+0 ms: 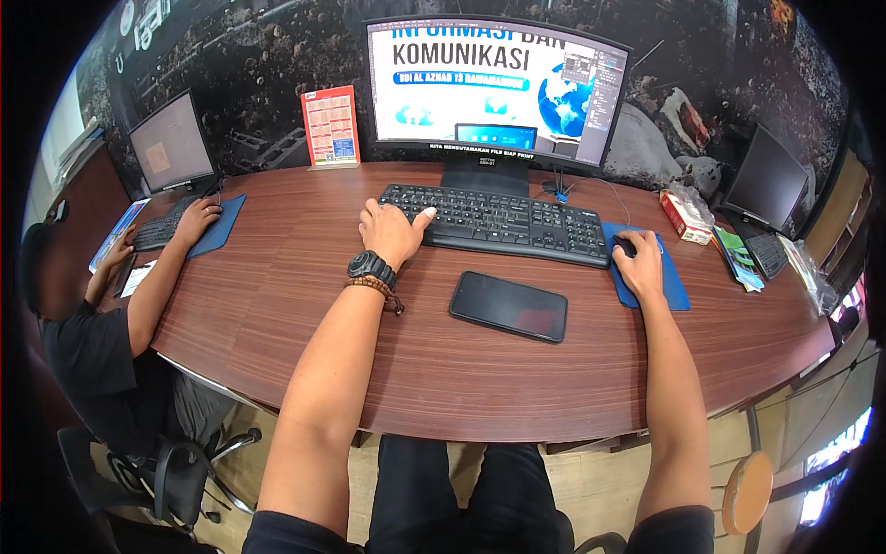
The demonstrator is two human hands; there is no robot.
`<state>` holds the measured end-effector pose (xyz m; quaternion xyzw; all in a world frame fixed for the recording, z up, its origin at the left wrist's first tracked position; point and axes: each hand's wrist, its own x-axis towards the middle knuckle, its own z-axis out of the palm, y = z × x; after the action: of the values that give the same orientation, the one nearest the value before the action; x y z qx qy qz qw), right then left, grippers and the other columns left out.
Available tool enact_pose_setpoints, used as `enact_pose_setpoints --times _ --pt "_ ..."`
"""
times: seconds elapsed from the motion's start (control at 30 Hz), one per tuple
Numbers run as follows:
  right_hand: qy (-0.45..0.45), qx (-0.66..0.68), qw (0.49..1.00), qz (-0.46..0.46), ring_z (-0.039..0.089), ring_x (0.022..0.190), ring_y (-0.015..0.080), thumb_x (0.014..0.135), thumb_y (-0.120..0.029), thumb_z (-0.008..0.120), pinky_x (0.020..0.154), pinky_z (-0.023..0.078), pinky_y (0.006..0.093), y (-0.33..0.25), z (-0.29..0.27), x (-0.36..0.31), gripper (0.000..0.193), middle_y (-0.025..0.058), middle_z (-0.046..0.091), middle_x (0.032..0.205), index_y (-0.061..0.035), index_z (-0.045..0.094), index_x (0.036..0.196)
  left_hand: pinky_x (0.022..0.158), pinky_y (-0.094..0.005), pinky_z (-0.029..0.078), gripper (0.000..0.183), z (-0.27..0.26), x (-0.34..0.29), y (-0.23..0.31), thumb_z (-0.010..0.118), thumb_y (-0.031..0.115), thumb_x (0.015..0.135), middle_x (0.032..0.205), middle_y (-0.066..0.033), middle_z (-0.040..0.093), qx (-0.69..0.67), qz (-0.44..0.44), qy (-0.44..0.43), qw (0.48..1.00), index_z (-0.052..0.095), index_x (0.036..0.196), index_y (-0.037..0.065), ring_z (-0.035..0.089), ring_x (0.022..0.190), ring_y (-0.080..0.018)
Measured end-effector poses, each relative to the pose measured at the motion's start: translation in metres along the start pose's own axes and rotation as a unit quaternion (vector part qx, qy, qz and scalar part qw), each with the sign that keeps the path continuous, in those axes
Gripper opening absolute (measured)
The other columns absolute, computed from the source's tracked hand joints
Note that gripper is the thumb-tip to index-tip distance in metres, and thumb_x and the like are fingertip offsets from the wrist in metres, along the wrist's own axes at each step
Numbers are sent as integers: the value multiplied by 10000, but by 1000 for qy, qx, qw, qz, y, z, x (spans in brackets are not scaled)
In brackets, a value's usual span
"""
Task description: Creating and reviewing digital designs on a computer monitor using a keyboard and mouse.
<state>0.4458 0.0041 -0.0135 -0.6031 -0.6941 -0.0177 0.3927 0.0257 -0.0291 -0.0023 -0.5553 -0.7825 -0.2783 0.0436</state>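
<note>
My left hand [392, 231] rests on the left end of a black keyboard [508, 219], fingers slightly bent over the keys and thumb held apart; it grips nothing. A black watch [371, 268] and a brown bead bracelet [374, 286] circle that wrist. Over on the right, my right hand [640, 268] is closed around a dark mouse [628, 246], partly hidden under the fingers, on a blue mouse pad [672, 274]. Between my forearms a black smartphone [509, 306] lies with its screen dark. Behind the keyboard a wide curved monitor [494, 88] shows a blue and white graphic layout.
A red desk calendar [330, 127] stands left of the monitor. At far left a person [92, 351] sits at another monitor [173, 141], hands on a keyboard and mouse. At right are a red and white box [686, 217], booklets [738, 258] and a dark monitor [766, 178].
</note>
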Motion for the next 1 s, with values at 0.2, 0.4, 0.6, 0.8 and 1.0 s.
enact_pose_setpoints --times 0.2,0.4,0.6,0.8,1.0 --pt "13 5 1000 -13 594 1095 375 786 -235 662 951 485 438 4 1 0 340 185 598 1165 -59 725 1070 1029 -522 435 906 -2 -1 1 594 664 880 1367 -371 415 -4 4 -7 1000 600 1117 -211 454 1247 -484" --pt "11 7 1000 -5 601 1085 375 778 -227 668 942 491 438 0 -1 -1 330 186 603 1158 -65 729 1059 1033 -526 432 913 -4 0 2 597 667 876 1394 -375 393 -3 0 -21 1000 595 1125 -211 443 1261 -491" --pt "14 6 1000 -10 603 1079 376 772 -217 670 941 492 437 0 0 0 320 184 605 1155 -71 731 1050 1035 -530 432 913 -4 0 1 599 666 876 1416 -377 378 -2 1 -15 1000 589 1139 -209 435 1276 -494" --pt "14 1 1000 -9 600 1080 370 768 -217 671 944 490 436 2 0 -1 318 178 606 1146 -76 731 1047 1031 -536 434 910 -5 -1 2 602 666 874 1413 -374 385 -5 -2 -27 1000 592 1140 -204 442 1270 -493" --pt "11 1 1000 -6 599 1084 366 771 -222 667 943 490 438 0 -1 0 314 173 603 1148 -81 730 1045 1027 -533 436 902 -4 -2 2 607 659 874 1409 -372 391 -3 1 -14 1000 596 1127 -206 448 1263 -492"
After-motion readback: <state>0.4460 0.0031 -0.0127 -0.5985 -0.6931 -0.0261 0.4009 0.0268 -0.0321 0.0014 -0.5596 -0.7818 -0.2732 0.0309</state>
